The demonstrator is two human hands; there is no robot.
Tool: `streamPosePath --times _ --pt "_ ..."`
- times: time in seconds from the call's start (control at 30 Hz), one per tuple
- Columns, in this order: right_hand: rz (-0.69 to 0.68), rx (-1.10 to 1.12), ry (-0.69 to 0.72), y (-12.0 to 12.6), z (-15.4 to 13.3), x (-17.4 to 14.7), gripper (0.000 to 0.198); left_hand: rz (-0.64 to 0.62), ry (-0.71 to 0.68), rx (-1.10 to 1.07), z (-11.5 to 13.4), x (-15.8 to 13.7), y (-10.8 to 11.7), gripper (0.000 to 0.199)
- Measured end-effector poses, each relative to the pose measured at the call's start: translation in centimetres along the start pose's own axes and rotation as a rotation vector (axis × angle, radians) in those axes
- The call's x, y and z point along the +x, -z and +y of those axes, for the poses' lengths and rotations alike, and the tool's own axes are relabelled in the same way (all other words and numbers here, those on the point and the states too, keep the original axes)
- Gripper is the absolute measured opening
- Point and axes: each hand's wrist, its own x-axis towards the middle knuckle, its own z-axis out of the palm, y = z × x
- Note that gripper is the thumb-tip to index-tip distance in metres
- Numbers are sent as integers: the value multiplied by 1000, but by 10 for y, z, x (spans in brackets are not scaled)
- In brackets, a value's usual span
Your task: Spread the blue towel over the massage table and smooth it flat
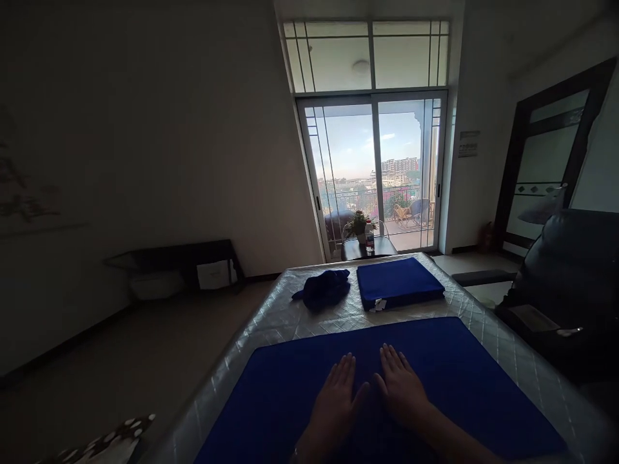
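Note:
A blue cloth lies spread out on the table, its far edge reaching across most of the width. Both hands rest on it, palms down, close together near the middle. My left hand is flat with the fingers stretched forward and the thumb apart. Beside it, my right hand lies the same way, its thumb pointing toward the left one. Neither holds anything. Beyond the cloth sit a neatly folded blue stack of fabric with a white tag and, to its left, a crumpled blue cloth.
The table has a shiny quilted cover. Behind it stand a chair, a potted plant and a bottle before a glass sliding door. A dark armchair is close on the right; a low black stand lines the left wall.

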Motion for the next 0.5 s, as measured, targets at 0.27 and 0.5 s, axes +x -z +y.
streamPosePath --times 0.27,0.5 --pt "-27 -36 -14 7 -7 -4 69 11 19 -22 6 -1 4 74" --pt "-35 -35 109 -3 -20 -15 66 169 -105 49 6 -2 -7 64"
